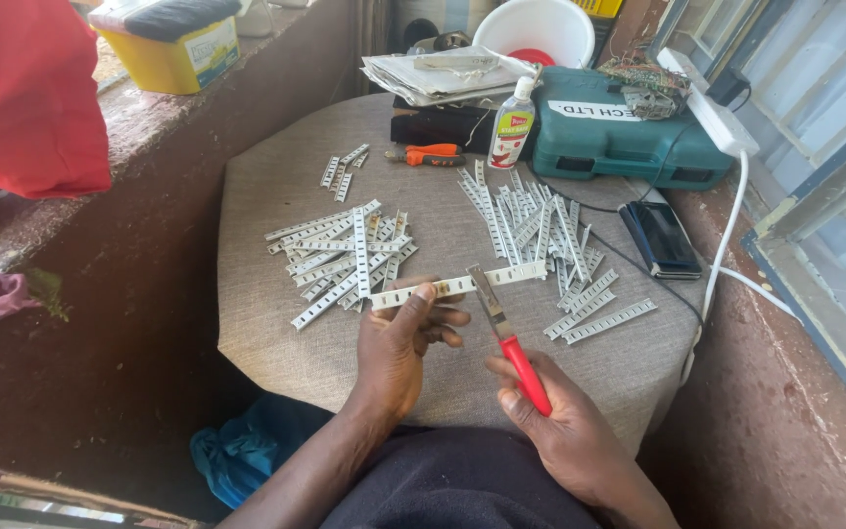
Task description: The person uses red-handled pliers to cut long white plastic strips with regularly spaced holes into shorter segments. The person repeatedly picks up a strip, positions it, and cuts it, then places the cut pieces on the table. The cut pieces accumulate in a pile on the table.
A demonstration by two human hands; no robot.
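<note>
My left hand (401, 340) grips one end of a long white perforated strip (457, 285), held level above the grey table (266, 186). A red-handled cutting tool (507, 338) is in my right hand (550, 416), and its metal jaws meet the strip near its middle. One pile of similar white strips (340, 260) lies just beyond my left hand. A second pile of white strips (540, 235) spreads to the right of the held strip.
A green tool case (624, 132), a small white bottle (512, 127), an orange-handled tool (428, 155), stacked papers (438, 73) and a white bowl (536, 29) sit at the table's far side. A dark phone (660, 238) and a white power strip (712, 103) with cable lie right.
</note>
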